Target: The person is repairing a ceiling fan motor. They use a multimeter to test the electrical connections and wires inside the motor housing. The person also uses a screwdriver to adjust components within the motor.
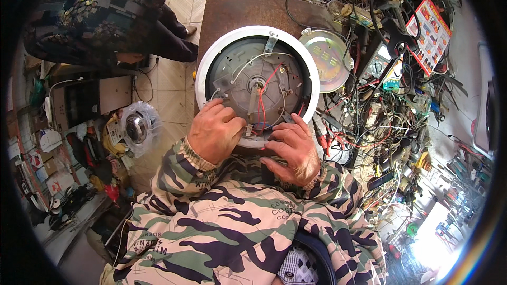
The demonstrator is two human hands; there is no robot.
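A round appliance base (232, 55) with a white rim lies with its open underside up in front of me. Inside are a grey metal pan, a central fitting, metal brackets and red and white wires (262, 106). My left hand (214, 133) is over the near left of the rim, its fingers bent inward near the bottom bracket; whatever they pinch is hidden. At the near right, my right hand (292, 150) has curled fingers on the rim, with the thumb below, outside it. A round yellowish metal cover (326, 60) lies beside the base on the right.
The brown bench top (237, 10) extends beyond the base. Tangled wires, test leads and a multimeter (376, 66) crowd the right side. At left stand a person in dark patterned clothing (100, 16) and a microwave-like box (90, 100); a plastic-wrapped round part (138, 128) is nearby.
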